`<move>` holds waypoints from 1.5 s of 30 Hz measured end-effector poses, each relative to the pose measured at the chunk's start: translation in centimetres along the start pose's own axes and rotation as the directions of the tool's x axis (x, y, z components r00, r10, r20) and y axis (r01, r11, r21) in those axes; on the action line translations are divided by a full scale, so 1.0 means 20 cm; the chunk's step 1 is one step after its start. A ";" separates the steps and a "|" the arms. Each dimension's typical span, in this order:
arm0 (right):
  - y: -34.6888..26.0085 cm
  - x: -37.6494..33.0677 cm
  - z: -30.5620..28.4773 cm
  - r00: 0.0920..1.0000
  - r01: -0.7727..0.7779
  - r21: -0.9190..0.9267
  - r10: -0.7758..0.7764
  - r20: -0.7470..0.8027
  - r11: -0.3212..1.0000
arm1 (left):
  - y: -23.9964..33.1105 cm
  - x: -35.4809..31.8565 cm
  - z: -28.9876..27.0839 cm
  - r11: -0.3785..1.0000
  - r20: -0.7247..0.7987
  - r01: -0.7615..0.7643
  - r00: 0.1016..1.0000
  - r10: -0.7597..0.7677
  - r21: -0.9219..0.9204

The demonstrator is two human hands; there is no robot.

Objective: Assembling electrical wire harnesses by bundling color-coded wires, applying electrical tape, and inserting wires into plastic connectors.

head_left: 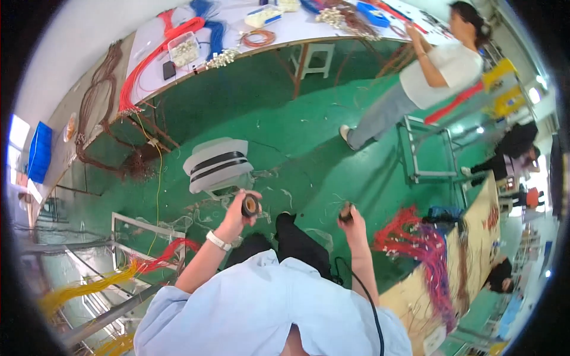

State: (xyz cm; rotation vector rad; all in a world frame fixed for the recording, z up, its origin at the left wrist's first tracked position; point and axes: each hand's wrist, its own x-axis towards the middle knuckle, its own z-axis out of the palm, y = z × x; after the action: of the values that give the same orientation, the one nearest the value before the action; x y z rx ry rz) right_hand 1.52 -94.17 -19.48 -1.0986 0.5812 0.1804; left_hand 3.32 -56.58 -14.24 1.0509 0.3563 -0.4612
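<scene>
1. A light blue shirt [261, 308] covers the shoulders and chest, loose and softly creased.
2. Its sleeves are short and end near the elbows, so both forearms are bare.
3. A white band [218, 241], like a watch strap or bracelet, sits on the left wrist.
4. Dark trousers [291, 243] cover the legs.
5. A thin black cable [365, 293] runs along the right arm, over the shirt.

The scene is brightly and evenly lit. Glare is seen on the long white surface [178, 53] and at the window [18, 136] left of it. Straight edges are bent toward the black rim; far figures are blurred.
</scene>
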 end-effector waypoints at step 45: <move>-1.51 3.60 3.09 0.446 0.724 -0.291 -0.102 0.889 0.625 | 2.43 3.42 0.07 0.936 -0.471 -0.334 0.847 0.245 -0.115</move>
State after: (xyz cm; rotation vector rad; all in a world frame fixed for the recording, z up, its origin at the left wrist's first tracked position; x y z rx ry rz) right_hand 96.23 -64.04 -13.62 -1.6473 -0.7451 0.4120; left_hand 86.89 -50.69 -11.09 0.9939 0.6302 0.1012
